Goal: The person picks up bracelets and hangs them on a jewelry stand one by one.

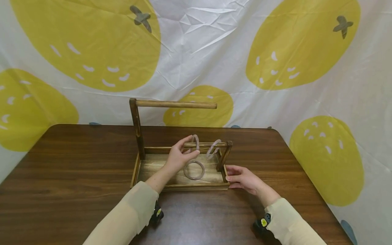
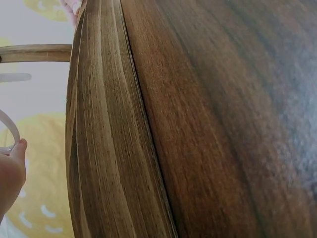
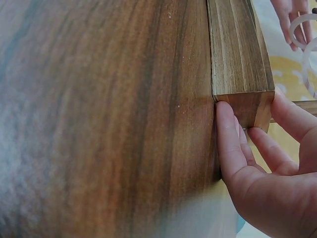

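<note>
A wooden bangle stand with a shallow tray base sits on the table. My left hand pinches a translucent pale bangle between thumb and fingers, at the free left end of the stand's lower bar. Farther right, a second bangle hangs around that bar near its post. A third bangle lies flat in the tray, below my left hand. My right hand holds the tray's right end wall, thumb at the top edge and fingers against the outside, as the right wrist view shows up close.
The stand's taller upper bar reaches rightward from a left post, above and behind my left hand. The brown wooden table extends around the stand. A white curtain with yellow fruit prints hangs behind it.
</note>
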Demonstrator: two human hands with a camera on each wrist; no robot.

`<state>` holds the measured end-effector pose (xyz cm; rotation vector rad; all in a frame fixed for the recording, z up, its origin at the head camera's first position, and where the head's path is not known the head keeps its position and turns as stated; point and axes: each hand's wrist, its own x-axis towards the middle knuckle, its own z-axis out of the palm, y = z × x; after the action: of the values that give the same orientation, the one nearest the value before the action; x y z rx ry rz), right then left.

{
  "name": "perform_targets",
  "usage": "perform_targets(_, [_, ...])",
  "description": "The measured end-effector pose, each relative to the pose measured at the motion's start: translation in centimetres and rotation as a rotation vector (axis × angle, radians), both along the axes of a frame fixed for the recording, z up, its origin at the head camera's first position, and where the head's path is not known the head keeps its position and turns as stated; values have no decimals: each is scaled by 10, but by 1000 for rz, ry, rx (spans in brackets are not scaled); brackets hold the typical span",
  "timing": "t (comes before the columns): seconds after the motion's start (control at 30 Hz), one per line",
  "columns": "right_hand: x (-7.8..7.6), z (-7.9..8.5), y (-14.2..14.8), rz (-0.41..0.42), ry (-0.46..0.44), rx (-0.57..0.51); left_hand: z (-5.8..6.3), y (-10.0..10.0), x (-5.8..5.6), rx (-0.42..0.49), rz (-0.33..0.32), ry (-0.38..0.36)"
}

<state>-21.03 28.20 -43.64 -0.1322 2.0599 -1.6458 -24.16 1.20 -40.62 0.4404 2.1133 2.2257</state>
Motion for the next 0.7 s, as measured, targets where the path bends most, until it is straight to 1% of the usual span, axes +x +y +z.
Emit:
perform_targets(0.27, [0, 1, 0, -3, -4, 1, 1, 2, 0, 12, 0, 4])
perform_targets(0.57, [-1, -1, -1, -3, -2, -7, 1, 6, 0, 27, -15, -48])
perform_targets(0.7, [-1, -1, -2, 3, -1, -13, 0, 9, 0, 31, -24, -45])
